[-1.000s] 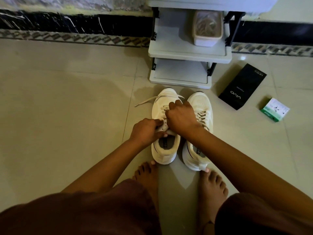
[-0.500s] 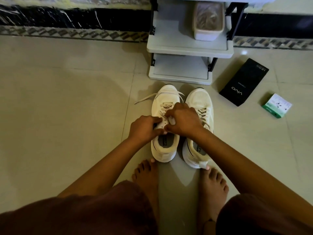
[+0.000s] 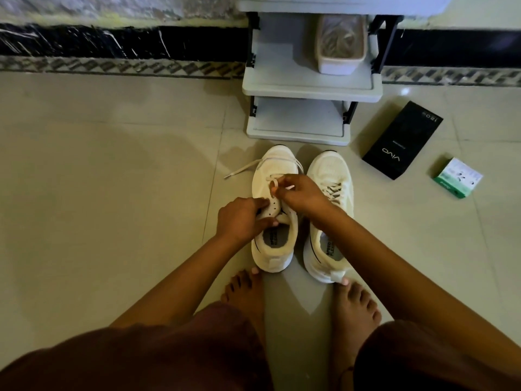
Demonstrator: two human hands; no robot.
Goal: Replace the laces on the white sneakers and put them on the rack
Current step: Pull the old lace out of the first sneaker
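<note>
- Head view: two bare feet [image 3: 248,294] are seen nearest at 6 o'clock, toes touching or just behind the heels of the sneakers, with dark red clothing at the bottom edge.
- A left sneaker [image 3: 275,249] and a right sneaker [image 3: 332,170], both white, are stood side by side on the tiled floor [image 3: 112,179], toes pointing to 12 o'clock.
- The left hand [image 3: 242,218] is curled onto the left sneaker's eyelet flap at its 9 o'clock side, thumb and fingers pinching it.
- The right hand [image 3: 301,193] is held over the same shoe's tongue, fingertips closed on a loop of the white lace [image 3: 242,170]; one loose end is trailed out over the floor toward 10 o'clock.
- The right sneaker is seen laced.
- At 2 o'clock a black box [image 3: 403,139] marked "vivo" is laid flat, and further toward 3 o'clock a small green-and-white box [image 3: 458,177] is laid well apart from it.
- At 12 o'clock, just beyond the toes, a grey shoe rack [image 3: 298,88] is stood against the wall; a lidded plastic container [image 3: 341,43] is placed on its middle shelf.
</note>
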